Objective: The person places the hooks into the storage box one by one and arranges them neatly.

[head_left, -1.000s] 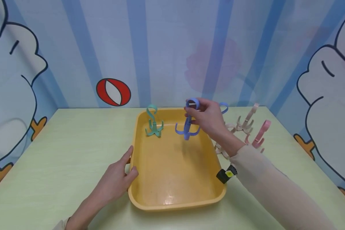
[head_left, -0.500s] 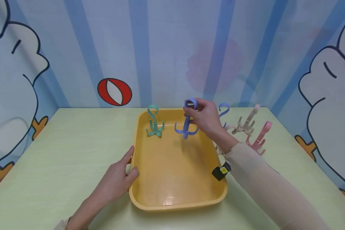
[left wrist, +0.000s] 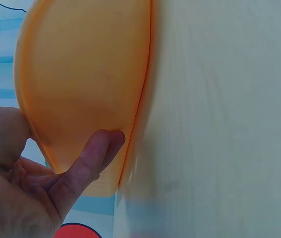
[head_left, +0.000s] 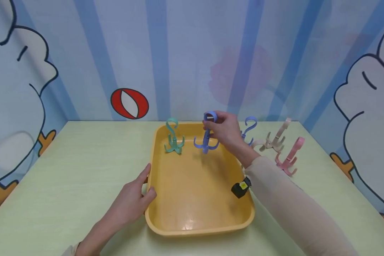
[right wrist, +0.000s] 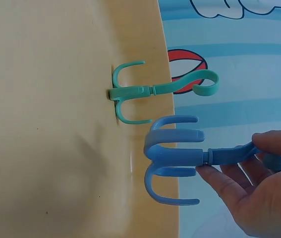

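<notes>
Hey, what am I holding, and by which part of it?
Your right hand holds a blue multi-prong hanger by its curved top; your left hand grips the yellow tray at its left rim.

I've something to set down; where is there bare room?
Free: the near half of the tray, between the green hook and front rim; the table between left hand and backdrop. Crowded: right of the tray, where beige hook, pink hook and right sleeve bunch together.

On the tabletop [head_left: 67,177], before the backdrop [head_left: 188,53], a tray [head_left: 192,193] has the left hand [head_left: 132,200] at its left side, one hook [head_left: 174,143] standing inside its far left corner, a second hook [head_left: 206,141] in the right hand [head_left: 227,131] over the tray, right of the first, and more hooks [head_left: 286,163] to the tray's right.
</notes>
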